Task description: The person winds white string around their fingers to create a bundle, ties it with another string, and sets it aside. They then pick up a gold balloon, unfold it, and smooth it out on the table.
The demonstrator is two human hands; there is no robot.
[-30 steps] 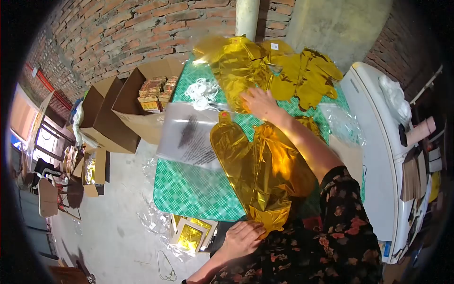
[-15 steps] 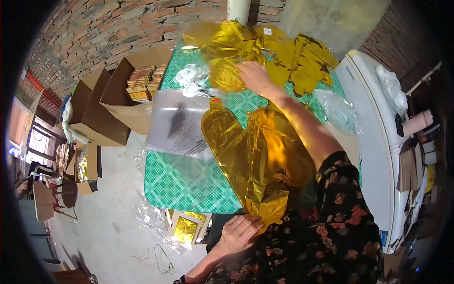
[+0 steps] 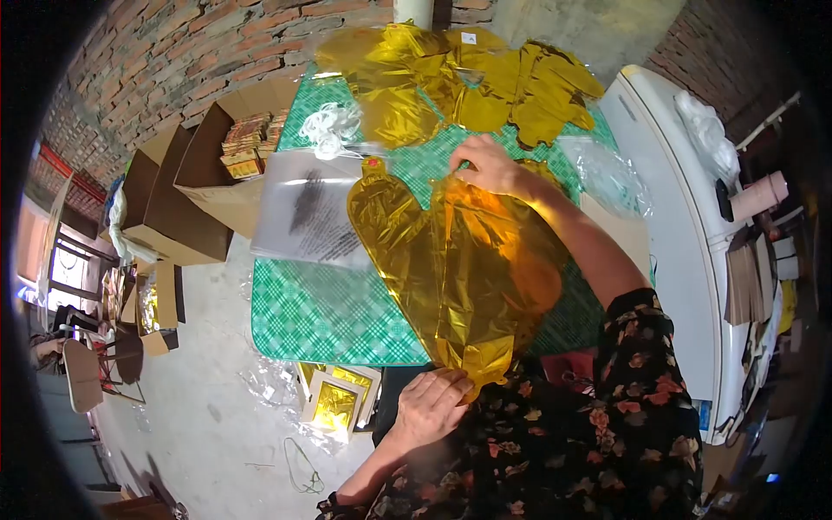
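A flat gold foil balloon (image 3: pixel 451 269) stretches over the near edge of the green checked table (image 3: pixel 321 325). My left hand (image 3: pixel 433 406) is closed on its bottom end, at the table's front edge. Near the top, my right hand (image 3: pixel 490 166) pinches the balloon's upper edge, with a gap showing between thumb and bent fingers. The balloon's left lobe ends in a tab with a red spot. Beyond my right hand lie more gold foil balloons (image 3: pixel 394 108), spread flat along the back. My right forearm covers part of the held balloon's right side.
Clear plastic sleeves (image 3: pixel 316 208) and a bundle of white string (image 3: pixel 331 128) lie at the table's left. Another clear bag (image 3: pixel 607 173) is at the right, beside a white fridge (image 3: pixel 672 234). An open carton (image 3: pixel 212 195) and framed gold packs (image 3: pixel 338 403) stand left of the table.
My right hand has come back from the far foil balloons to the near balloon's upper edge. That balloon now lies more spread out. My left hand keeps its hold; the view has shifted slightly.
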